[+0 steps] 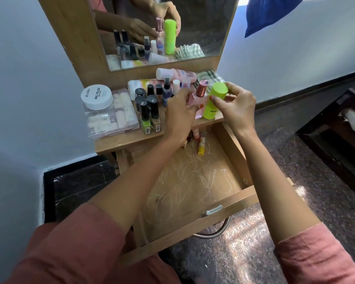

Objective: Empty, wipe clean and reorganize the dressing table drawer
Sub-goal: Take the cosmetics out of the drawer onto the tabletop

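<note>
We see the dressing table drawer [195,193] pulled out towards us, its scribbled floor bare but for a yellow tube [201,145] at the far end. Above on the shelf [127,140], our right hand [234,108] clasps a green bottle [214,101]; our left hand [179,115] pinches a pink bottle [198,95] beside it.

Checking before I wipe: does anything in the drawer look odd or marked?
Yes. Pale scribble marks loop across the floor of the open drawer, like chalk or scratches. A yellow tube lies at the back, not yet taken out.
</note>
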